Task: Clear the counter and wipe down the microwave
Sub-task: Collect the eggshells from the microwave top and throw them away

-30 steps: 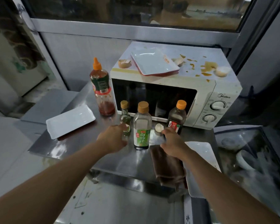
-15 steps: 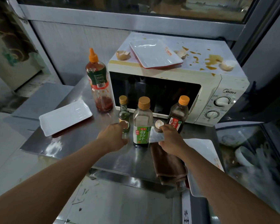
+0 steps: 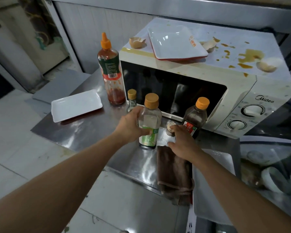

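Left hand [image 3: 130, 126] has its grip clamped around the clear vinegar bottle [image 3: 149, 121] on the bench [image 3: 91, 130]; right hand [image 3: 183, 142] covers an eggshell [image 3: 170, 126], grip unclear

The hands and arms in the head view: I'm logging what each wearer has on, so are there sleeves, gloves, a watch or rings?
Both forearms are bare as far as the frame shows them, with no sleeve edge in view. The left hand and the right hand wear no gloves. No watch, band or ring is visible on the wrists or on the fingers that show.
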`<action>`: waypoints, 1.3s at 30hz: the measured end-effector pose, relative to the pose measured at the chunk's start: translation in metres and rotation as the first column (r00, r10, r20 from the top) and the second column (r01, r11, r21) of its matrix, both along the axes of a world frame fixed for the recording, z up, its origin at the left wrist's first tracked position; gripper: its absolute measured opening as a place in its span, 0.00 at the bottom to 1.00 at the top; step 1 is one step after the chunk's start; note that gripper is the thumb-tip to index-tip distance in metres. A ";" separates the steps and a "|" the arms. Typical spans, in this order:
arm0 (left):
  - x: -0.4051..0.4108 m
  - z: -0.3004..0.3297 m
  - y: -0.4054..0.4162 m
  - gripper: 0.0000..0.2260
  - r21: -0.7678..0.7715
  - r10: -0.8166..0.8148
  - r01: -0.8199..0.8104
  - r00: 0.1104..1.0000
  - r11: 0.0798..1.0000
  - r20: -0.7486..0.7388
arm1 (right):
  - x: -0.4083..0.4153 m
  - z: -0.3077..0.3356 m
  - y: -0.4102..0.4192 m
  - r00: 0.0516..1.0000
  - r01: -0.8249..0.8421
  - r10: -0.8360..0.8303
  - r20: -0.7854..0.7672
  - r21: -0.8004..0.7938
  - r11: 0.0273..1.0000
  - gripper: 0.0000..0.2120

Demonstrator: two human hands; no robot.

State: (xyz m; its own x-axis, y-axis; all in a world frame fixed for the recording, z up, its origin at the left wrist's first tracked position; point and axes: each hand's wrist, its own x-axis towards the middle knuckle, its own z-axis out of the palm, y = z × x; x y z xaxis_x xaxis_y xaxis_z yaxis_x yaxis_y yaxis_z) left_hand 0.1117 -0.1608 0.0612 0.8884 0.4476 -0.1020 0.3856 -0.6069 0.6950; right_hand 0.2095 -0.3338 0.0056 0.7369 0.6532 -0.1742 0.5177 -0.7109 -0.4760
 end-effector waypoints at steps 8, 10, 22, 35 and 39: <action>0.000 -0.002 0.000 0.29 0.027 0.049 -0.049 0.999 0.998 0.010 | 0.000 -0.002 0.003 0.999 -0.035 0.035 -0.011 -0.001 0.999 0.27; -0.003 -0.002 0.002 0.28 0.028 0.070 -0.071 0.997 0.997 0.029 | 0.000 0.000 0.006 0.999 -0.047 0.047 -0.013 -0.005 0.999 0.27; -0.041 0.007 0.058 0.25 -0.043 0.250 -0.247 0.965 0.968 0.083 | -0.016 0.004 0.030 0.998 -0.059 0.057 -0.039 -0.048 0.997 0.26; -0.048 -0.013 0.078 0.24 -0.029 0.302 -0.300 0.949 0.953 0.090 | -0.021 0.002 0.036 1.000 -0.016 0.014 -0.021 -0.072 0.997 0.28; -0.048 -0.012 0.078 0.25 -0.031 0.286 -0.284 0.956 0.958 0.067 | -0.021 0.003 0.031 1.000 0.013 -0.015 -0.024 -0.067 0.998 0.29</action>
